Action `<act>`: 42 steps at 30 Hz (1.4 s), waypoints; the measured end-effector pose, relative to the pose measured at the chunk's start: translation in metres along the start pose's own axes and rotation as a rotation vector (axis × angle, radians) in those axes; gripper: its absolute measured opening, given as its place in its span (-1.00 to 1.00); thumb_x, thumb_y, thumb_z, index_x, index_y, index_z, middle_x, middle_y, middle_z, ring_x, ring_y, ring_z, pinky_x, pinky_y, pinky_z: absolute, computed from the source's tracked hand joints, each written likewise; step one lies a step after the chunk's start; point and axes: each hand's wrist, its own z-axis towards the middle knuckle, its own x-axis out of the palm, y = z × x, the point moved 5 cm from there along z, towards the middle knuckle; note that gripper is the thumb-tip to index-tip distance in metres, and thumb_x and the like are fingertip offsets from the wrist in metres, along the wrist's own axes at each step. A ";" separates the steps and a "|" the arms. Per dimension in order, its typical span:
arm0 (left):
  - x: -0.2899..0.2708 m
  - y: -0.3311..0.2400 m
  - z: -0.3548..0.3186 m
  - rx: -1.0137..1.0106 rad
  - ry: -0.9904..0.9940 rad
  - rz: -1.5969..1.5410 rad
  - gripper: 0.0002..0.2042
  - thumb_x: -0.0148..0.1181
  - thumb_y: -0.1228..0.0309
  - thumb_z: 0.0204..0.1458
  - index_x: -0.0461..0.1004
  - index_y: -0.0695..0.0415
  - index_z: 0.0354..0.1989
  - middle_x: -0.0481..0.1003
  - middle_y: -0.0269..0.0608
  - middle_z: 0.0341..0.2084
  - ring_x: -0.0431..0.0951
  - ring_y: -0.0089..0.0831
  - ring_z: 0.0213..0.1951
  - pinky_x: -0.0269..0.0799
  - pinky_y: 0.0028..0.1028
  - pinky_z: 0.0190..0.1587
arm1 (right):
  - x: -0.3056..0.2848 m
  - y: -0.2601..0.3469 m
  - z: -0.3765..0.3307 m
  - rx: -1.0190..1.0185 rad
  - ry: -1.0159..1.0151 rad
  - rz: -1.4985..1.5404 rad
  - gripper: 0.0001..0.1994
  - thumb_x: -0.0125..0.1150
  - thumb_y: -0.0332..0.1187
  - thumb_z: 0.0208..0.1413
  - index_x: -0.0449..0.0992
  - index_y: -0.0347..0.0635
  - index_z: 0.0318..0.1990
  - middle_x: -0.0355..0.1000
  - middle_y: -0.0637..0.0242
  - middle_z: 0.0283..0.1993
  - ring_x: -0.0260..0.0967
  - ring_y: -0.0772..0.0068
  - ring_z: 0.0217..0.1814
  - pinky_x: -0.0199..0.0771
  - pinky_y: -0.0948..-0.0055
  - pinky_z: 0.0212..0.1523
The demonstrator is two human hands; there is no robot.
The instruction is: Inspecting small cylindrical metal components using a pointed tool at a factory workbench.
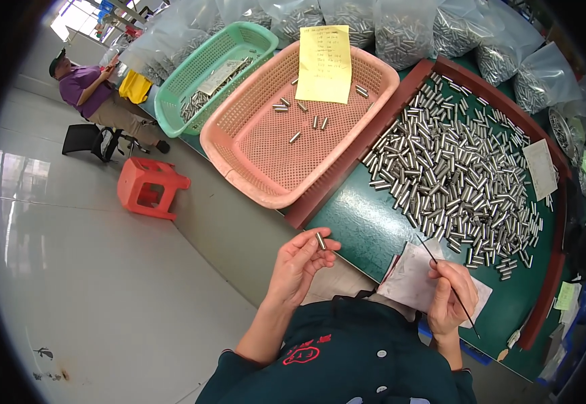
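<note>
My left hand [300, 261] pinches one small silver metal cylinder [320, 240] between thumb and fingertips, held up just off the near edge of the green table [360, 225]. My right hand [451, 296] grips a thin dark stick [441, 273] like a pen, its tip pointing up toward a big heap of the same silver cylinders [454, 168] spread over the table. Under my right hand lie white paper sheets [411, 276]. A pink perforated basket [286, 141] to the left holds several loose cylinders and a yellow note [324, 64].
A green basket [205, 74] with more cylinders stands behind the pink one. Clear bags of cylinders [401, 30] line the back. A dark red rim [347, 172] frames the table. An orange stool [150, 187] and a seated person [94, 94] are on the grey floor at left.
</note>
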 end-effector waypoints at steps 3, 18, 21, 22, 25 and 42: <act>0.004 -0.002 0.000 0.002 -0.007 -0.010 -0.71 -0.07 0.40 0.14 0.30 0.29 -0.02 0.47 -0.03 -0.29 0.48 -0.49 -0.36 0.43 -0.54 -0.26 | -0.001 0.001 0.000 -0.008 -0.008 0.002 -0.91 0.06 -0.57 0.01 0.45 -0.40 -0.32 0.45 0.11 -0.46 0.35 0.36 -0.53 0.33 0.53 -0.49; 0.014 -0.005 -0.002 0.010 0.162 -0.315 -0.89 0.06 0.40 0.05 0.33 0.15 -0.33 0.41 -0.10 -0.35 0.45 -0.43 -0.36 0.43 -0.56 -0.25 | -0.004 0.001 0.000 0.001 0.002 0.001 -0.90 0.07 -0.56 0.01 0.46 -0.37 -0.32 0.45 0.13 -0.45 0.36 0.35 -0.52 0.33 0.52 -0.49; 0.023 -0.004 0.004 -0.026 0.191 -0.352 -0.95 0.07 0.49 0.03 0.36 0.16 -0.37 0.46 -0.12 -0.36 0.49 -0.44 -0.33 0.43 -0.54 -0.23 | -0.005 0.001 0.000 -0.007 0.003 -0.001 -0.90 0.07 -0.55 0.01 0.45 -0.36 -0.31 0.45 0.13 -0.44 0.37 0.34 -0.52 0.34 0.51 -0.48; 0.026 -0.003 0.005 -0.027 0.196 -0.347 -0.95 0.07 0.49 0.03 0.36 0.16 -0.37 0.46 -0.12 -0.36 0.49 -0.44 -0.33 0.43 -0.54 -0.23 | -0.005 0.001 0.000 -0.011 0.008 -0.001 -0.90 0.08 -0.55 0.01 0.45 -0.36 -0.31 0.45 0.13 -0.43 0.37 0.33 -0.51 0.34 0.50 -0.48; 0.030 0.001 0.009 -0.073 0.090 -0.342 -0.95 0.10 0.53 0.00 0.37 0.17 -0.37 0.46 -0.13 -0.36 0.48 -0.47 -0.33 0.44 -0.57 -0.23 | -0.005 0.000 -0.001 0.001 0.010 0.002 -0.90 0.08 -0.55 0.00 0.45 -0.35 -0.30 0.45 0.13 -0.43 0.38 0.31 -0.50 0.35 0.49 -0.47; 0.034 0.002 0.016 0.023 -0.060 -0.350 -0.93 0.10 0.56 0.00 0.38 0.27 -0.35 0.46 -0.10 -0.34 0.49 -0.44 -0.28 0.48 -0.56 -0.17 | -0.011 0.002 0.000 -0.009 0.002 0.012 -0.89 0.12 -0.54 -0.03 0.46 -0.33 -0.30 0.45 0.15 -0.43 0.40 0.24 -0.48 0.33 0.44 -0.47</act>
